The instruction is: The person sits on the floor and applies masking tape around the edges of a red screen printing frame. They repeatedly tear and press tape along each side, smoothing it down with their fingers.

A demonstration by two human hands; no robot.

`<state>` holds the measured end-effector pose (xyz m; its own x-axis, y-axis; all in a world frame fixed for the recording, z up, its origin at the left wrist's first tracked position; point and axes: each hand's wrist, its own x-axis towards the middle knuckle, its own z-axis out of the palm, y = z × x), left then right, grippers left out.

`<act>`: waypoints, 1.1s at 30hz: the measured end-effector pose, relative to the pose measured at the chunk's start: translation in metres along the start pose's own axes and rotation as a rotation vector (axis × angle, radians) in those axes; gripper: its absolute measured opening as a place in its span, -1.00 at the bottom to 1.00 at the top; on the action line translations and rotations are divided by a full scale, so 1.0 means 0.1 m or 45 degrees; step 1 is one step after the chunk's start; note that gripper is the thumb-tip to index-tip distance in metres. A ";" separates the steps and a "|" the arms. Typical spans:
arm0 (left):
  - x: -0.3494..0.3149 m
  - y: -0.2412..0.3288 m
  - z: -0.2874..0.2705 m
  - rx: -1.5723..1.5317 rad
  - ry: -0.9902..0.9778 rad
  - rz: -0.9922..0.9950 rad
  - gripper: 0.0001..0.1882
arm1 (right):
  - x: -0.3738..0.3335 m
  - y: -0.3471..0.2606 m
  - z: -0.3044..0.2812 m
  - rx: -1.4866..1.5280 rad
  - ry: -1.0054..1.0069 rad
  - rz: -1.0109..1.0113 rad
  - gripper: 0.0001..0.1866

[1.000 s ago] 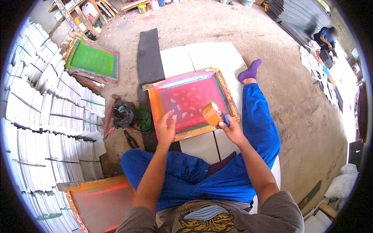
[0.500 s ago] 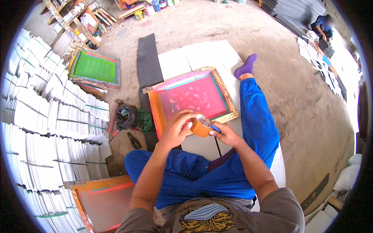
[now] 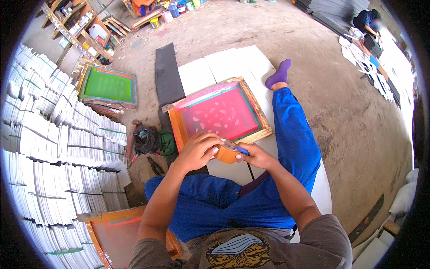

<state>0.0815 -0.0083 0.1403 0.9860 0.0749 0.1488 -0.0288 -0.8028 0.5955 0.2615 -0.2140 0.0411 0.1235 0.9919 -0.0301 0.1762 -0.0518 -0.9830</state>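
Over my lap is a roll of orange-brown tape (image 3: 226, 156), tilted with its white core partly showing. My left hand (image 3: 197, 151) is closed on the roll's left side, thumb and fingertips at its edge. At the opposite side, my right hand (image 3: 257, 156) grips a slim blue object (image 3: 242, 151), whose kind I cannot make out; its fingers also touch the tape. Just beyond my hands lies a wooden screen-printing frame (image 3: 176, 128) with pink mesh and pale leaf-like shapes, resting on white sheets (image 3: 233, 60).
Stacks of white sheets (image 3: 49, 172) line the left. A green-meshed frame (image 3: 107, 85) lies beyond them, and another frame (image 3: 118, 240) sits at my left hip. A dark bag (image 3: 145, 139) rests on the floor. At the far right, another person (image 3: 368, 27) bends over white pieces.
Both hands have shifted slightly, and the tape roll has tipped and moved a little left and down. The whole view has turned slightly; the far person's posture has changed.
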 end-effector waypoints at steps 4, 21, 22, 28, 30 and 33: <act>0.01 -0.01 0.01 -0.029 -0.014 -0.018 -0.77 | -0.01 -0.04 -0.01 -0.041 0.007 -0.016 -0.73; 0.05 -0.08 0.05 -0.096 -0.060 -0.062 -0.83 | 0.01 -0.05 0.03 -0.110 -0.027 0.004 -0.70; 0.05 -0.09 0.06 -0.079 -0.034 -0.048 -0.83 | 0.01 -0.05 0.03 -0.098 -0.035 0.022 -0.70; 0.01 -0.13 0.18 0.236 0.110 0.022 -0.85 | 0.02 -0.04 0.01 -0.223 -0.035 0.034 -0.56; -0.04 -0.19 0.23 0.287 0.077 -0.026 -0.85 | 0.03 -0.09 0.01 -0.291 -0.038 0.085 -0.54; -0.04 -0.16 0.22 0.285 -0.072 -0.121 -0.80 | 0.02 -0.07 0.00 -0.351 -0.009 0.139 -0.54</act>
<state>0.0816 -0.0087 0.1122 0.9903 0.1285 0.0521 0.0957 -0.9053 0.4140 0.2606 -0.2120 0.0480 0.1496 0.9795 -0.1350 0.4208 -0.1867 -0.8877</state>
